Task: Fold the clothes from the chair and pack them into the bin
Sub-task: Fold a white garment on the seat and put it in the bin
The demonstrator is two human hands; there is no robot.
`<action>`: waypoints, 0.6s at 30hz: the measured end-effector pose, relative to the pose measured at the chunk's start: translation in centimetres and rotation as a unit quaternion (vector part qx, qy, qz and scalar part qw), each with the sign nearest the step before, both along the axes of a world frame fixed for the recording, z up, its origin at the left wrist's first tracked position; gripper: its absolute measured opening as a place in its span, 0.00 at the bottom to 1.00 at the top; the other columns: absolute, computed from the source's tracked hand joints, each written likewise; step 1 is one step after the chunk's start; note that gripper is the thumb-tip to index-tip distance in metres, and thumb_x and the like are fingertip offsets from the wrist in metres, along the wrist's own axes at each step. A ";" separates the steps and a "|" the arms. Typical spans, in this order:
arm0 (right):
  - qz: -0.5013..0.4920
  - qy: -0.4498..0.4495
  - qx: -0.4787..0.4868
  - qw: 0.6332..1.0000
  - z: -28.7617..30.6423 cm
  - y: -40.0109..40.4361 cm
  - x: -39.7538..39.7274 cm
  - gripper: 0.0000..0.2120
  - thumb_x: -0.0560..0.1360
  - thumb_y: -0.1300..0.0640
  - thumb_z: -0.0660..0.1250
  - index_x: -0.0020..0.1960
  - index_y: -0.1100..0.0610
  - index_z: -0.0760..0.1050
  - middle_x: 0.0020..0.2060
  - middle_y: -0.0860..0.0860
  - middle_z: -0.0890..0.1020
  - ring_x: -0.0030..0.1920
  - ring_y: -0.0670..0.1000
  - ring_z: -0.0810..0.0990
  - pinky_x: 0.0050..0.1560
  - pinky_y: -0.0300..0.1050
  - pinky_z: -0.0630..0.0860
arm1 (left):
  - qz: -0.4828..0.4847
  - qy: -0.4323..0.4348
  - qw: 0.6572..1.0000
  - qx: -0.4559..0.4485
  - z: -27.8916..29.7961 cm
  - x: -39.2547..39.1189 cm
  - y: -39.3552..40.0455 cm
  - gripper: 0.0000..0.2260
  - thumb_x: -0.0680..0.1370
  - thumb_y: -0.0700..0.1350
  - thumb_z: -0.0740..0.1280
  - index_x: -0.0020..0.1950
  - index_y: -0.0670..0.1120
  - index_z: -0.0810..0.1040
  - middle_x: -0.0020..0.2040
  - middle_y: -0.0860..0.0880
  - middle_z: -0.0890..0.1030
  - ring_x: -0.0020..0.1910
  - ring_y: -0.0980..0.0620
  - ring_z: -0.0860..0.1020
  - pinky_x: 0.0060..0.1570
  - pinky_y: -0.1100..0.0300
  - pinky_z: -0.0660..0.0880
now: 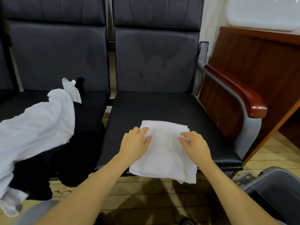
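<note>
A white folded garment point(164, 153) lies on the front of the right black chair seat point(162, 108), its near edge hanging slightly over the seat's front. My left hand point(135, 142) rests flat on the garment's left side, fingers fairly straight. My right hand point(194, 143) lies on its right side with the fingers bent down onto the cloth. On the left chair seat is an unfolded pile: a white garment point(37, 127) draped over black clothes point(73, 153). The grey bin point(274, 181) stands at the lower right on the floor.
A wooden armrest point(240, 93) on a grey metal frame borders the right chair. Behind it stands a brown wooden desk point(259, 62). The floor is light wood planks point(146, 192). Part of the white garment hangs off the left seat's front edge.
</note>
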State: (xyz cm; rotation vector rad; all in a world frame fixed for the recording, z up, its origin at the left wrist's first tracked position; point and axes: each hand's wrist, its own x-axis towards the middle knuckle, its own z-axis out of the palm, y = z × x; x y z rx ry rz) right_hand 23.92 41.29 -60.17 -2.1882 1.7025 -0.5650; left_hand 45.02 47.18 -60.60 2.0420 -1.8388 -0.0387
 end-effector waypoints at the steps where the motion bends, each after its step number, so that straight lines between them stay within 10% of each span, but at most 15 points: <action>1: -0.022 0.045 0.004 0.999 -0.3 -0.2 0.0 0.19 0.80 0.47 0.58 0.69 0.50 0.69 0.64 0.51 0.74 0.62 0.51 0.72 0.63 0.49 0.67 | 0.023 -0.003 1.000 0.008 -0.3 -0.1 -0.3 0.19 0.82 0.53 0.54 0.71 0.50 0.64 0.55 0.48 0.73 0.50 0.49 0.73 0.51 0.57 0.68; 9: -0.050 0.050 0.087 0.994 -0.9 -1.6 1.3 0.27 0.80 0.49 0.60 0.76 0.43 0.53 0.66 0.52 0.69 0.65 0.54 0.67 0.67 0.52 0.59 | 0.038 0.057 0.996 0.052 -1.5 -0.4 -2.3 0.20 0.82 0.47 0.55 0.74 0.55 0.58 0.50 0.49 0.67 0.47 0.51 0.66 0.51 0.59 0.62; 18: -0.009 -0.111 0.059 0.992 0.5 -0.6 2.0 0.13 0.80 0.58 0.60 0.62 0.50 0.75 0.63 0.53 0.74 0.58 0.52 0.74 0.65 0.44 0.67 | 0.015 0.263 0.965 -0.004 0.5 -0.5 -1.5 0.16 0.81 0.44 0.59 0.69 0.54 0.69 0.50 0.49 0.68 0.40 0.56 0.70 0.37 0.72 0.66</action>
